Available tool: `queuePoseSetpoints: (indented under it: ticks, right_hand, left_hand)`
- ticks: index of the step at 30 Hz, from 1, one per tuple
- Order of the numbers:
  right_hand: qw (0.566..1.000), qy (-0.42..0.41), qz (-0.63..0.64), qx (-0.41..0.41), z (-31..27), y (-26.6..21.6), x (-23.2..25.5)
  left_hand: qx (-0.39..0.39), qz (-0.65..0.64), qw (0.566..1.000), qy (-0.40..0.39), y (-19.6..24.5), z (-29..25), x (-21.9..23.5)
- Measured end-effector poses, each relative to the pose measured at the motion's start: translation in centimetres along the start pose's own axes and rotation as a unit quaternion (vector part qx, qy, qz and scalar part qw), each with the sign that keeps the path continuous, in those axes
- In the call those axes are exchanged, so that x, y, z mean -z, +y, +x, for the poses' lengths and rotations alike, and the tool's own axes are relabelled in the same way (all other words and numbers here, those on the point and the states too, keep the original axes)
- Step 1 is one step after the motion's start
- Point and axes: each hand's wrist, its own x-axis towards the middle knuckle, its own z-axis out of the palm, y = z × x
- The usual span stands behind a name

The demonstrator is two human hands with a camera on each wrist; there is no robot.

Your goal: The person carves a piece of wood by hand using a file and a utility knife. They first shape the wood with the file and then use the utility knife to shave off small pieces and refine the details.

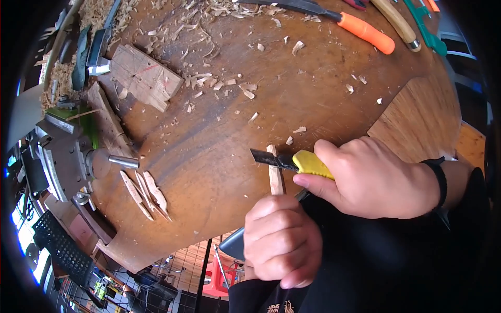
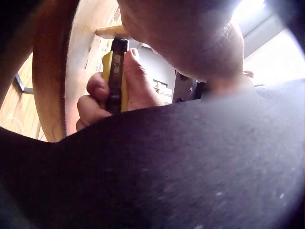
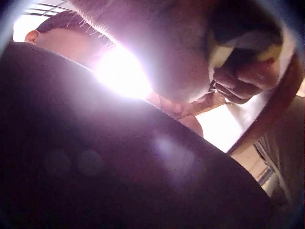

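Observation:
My left hand (image 1: 283, 240) grips a slim wooden stick (image 1: 275, 180) whose upper end sticks out above the fist. In my right hand (image 1: 381, 180) is a yellow utility knife (image 1: 311, 164), its handle held between curled fingers and thumb. The dark blade (image 1: 263, 157) crosses the stick near its top end and points left. From below, the left wrist view shows the yellow-and-black knife (image 2: 116, 78) in the right hand's fingers (image 2: 93, 107), with the stick's tip (image 2: 108, 32) beside the blade end. Much of the right wrist view is covered by a dark sleeve and glare.
Wood shavings (image 1: 198, 31) litter the brown table (image 1: 209, 141). A bench vise (image 1: 65, 156) stands at the left, near a sawn board (image 1: 143, 75) and several thin carved wood pieces (image 1: 148, 193). An orange-handled tool (image 1: 365, 32) lies at the far edge. A red stool (image 1: 215, 276) stands below.

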Motion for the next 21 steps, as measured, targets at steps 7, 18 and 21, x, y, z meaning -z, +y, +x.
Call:
queuePoseSetpoints:
  ticks: [7, 18, 21]
  right_hand:
    - [1.000, 0.011, 0.025, -0.012, -1.5, 0.6, 0.0]
    - [0.999, -0.026, 0.028, -0.012, 0.2, 0.4, 0.5]
    - [1.000, -0.003, 0.019, -0.006, 0.9, 0.2, 0.2]
  left_hand:
    - [0.064, -0.056, 0.994, 0.072, -0.1, 1.3, 0.7]
    - [0.028, -0.030, 0.998, 0.037, -0.1, 1.1, 0.1]
    - [0.029, 0.001, 0.999, 0.020, 0.1, 1.0, -0.1]
